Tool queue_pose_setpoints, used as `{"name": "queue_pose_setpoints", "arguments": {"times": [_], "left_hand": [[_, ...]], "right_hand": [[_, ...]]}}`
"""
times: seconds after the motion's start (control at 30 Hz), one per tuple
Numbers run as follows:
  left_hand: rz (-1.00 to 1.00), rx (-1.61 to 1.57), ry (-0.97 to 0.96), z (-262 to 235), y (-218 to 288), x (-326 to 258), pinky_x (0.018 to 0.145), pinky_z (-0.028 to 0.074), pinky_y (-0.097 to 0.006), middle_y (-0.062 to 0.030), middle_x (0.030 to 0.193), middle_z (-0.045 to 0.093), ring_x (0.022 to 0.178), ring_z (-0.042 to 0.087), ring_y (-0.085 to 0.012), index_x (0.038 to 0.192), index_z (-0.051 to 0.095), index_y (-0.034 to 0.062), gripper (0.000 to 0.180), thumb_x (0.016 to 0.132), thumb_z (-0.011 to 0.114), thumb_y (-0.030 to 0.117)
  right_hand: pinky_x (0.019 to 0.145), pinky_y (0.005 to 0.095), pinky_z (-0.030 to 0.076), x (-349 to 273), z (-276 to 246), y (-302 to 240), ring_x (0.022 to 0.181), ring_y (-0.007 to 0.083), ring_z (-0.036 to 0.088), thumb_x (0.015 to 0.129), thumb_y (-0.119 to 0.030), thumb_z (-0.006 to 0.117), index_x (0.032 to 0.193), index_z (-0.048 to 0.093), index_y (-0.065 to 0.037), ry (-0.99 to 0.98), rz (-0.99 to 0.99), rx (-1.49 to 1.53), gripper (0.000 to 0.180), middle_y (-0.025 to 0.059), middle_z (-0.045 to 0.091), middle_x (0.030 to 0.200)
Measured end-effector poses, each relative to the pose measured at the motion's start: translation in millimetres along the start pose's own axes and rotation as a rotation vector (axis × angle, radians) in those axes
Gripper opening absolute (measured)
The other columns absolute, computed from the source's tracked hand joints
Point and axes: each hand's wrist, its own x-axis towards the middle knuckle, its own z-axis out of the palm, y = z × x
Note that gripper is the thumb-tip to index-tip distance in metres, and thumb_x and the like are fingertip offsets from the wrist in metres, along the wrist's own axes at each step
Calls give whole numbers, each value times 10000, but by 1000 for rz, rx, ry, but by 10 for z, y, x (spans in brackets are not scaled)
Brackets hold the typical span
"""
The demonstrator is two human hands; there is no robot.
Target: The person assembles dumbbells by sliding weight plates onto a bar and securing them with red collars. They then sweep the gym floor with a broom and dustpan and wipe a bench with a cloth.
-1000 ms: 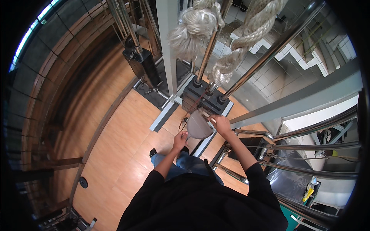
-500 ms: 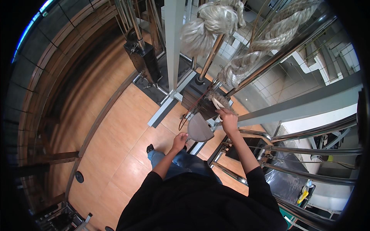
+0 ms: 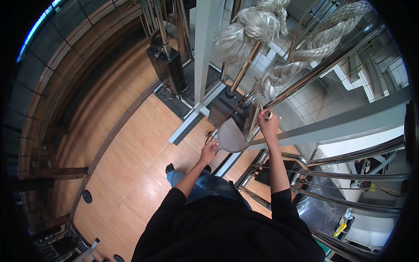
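Observation:
My left hand (image 3: 209, 153) is closed round the handle of a grey dustpan (image 3: 232, 136), which I hold out over the foot of a gym machine. In my right hand (image 3: 268, 124) is a hand brush (image 3: 252, 122) with a pale wooden back and greyish bristles, gripped by its handle. The brush is tilted, its bristles facing the dustpan, just right of and beyond the pan's edge. Whether the two touch I cannot tell. Behind them sits the machine's dark weight stack (image 3: 220, 114), partly hidden by the pan and brush.
A thick white rope (image 3: 301, 65) with a frayed knot hangs ahead. A grey upright post (image 3: 206, 56) and a slanting grey beam (image 3: 340, 122) frame the machine. Chrome bars and a black padded bench (image 3: 321, 209) lie to the right. Orange tiles (image 3: 131, 174) cover the floor at left.
My right hand has lifted and turned the brush, so it now stands more upright beside the dustpan. The dustpan and left hand have shifted slightly right; the whole view has moved a little too.

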Motion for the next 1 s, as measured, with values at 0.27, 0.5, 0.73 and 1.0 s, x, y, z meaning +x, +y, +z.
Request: {"name": "queue_pose_setpoints", "arguments": {"times": [0.27,0.5,0.73,1.0], "left_hand": [[-10,26,-30,94,81,54,500,460,-248,-91,835,621,490,540,-109,993,583,-6,237,906,544,211],[-32,26,-23,31,-55,25,482,465,-255,-92,829,616,501,551,-115,983,578,-6,236,908,539,214],[-53,7,-44,132,-174,148,483,502,-254,-71,794,592,544,562,-119,980,574,-19,244,908,536,211],[-89,7,-74,157,2,149,483,508,-249,-73,833,593,610,569,-117,989,570,-24,256,910,534,217]], "right_hand": [[656,396,487,159,600,334,711,351,615,674,-84,659,731,590,-54,89,82,-96,95,166,624,704],[611,424,483,37,145,190,690,354,620,703,-114,638,766,588,-105,-106,9,-171,81,161,623,693],[619,436,481,-325,112,161,694,345,619,725,-84,607,776,613,-158,-430,-198,-343,90,137,623,694],[680,405,485,-464,76,631,805,321,623,700,-30,593,761,597,-151,-471,-121,-427,135,99,637,728]]}}
